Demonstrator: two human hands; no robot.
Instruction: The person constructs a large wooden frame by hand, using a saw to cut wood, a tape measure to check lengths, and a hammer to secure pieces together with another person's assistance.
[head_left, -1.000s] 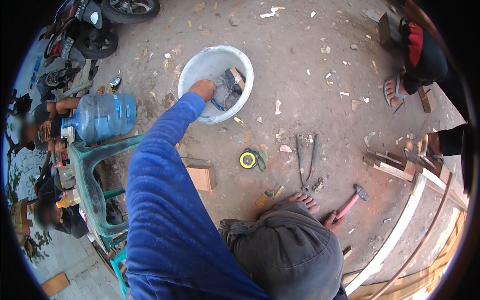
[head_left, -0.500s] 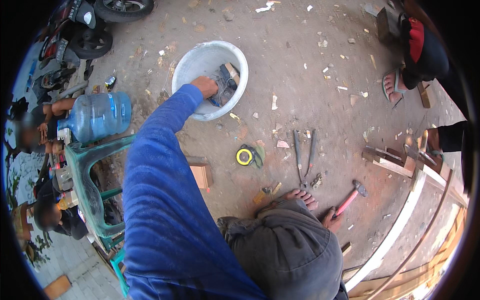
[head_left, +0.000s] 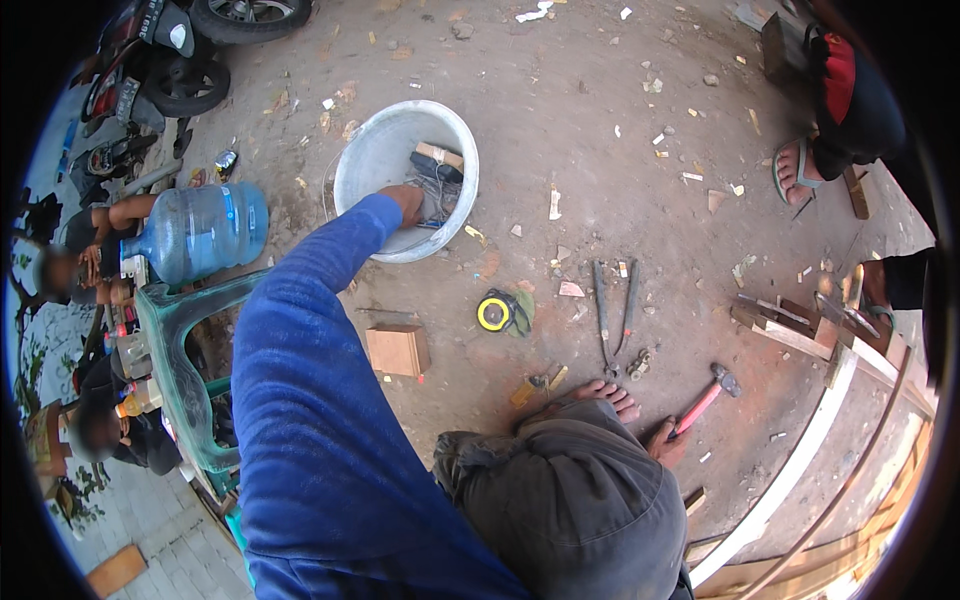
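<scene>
My left hand (head_left: pixel 405 203) reaches down into a pale grey bucket (head_left: pixel 350 165); its fingertips are lost among the contents. Beside it in the bucket lie a dark object with a brown block (head_left: pixel 440 158) and tangled grey cord or wire (head_left: pixel 437 195). Next to my knee, my right hand (head_left: pixel 662 443) closes round the end of a red-handled hammer (head_left: pixel 698 408) lying low over the ground. The knee hides the rest of that arm. A pair of long-handled pincers (head_left: pixel 612 335) lies by my bare toes, with a yellow and black tape measure (head_left: pixel 494 313) to the left.
A wooden block (head_left: pixel 398 349) rests on the dirt below the bucket. To the left are a green plastic chair (head_left: pixel 170 350), a large blue water bottle (head_left: pixel 205 230) and motorbikes (head_left: pixel 180 85). Wooden strips (head_left: pixel 800 455) and another person's sandalled foot (head_left: pixel 795 170) are at right.
My left hand has shifted toward the near side within the bucket, uncovering more of the dark object and brown block. The wooden block on the ground shows more fully. The hammer stays put.
</scene>
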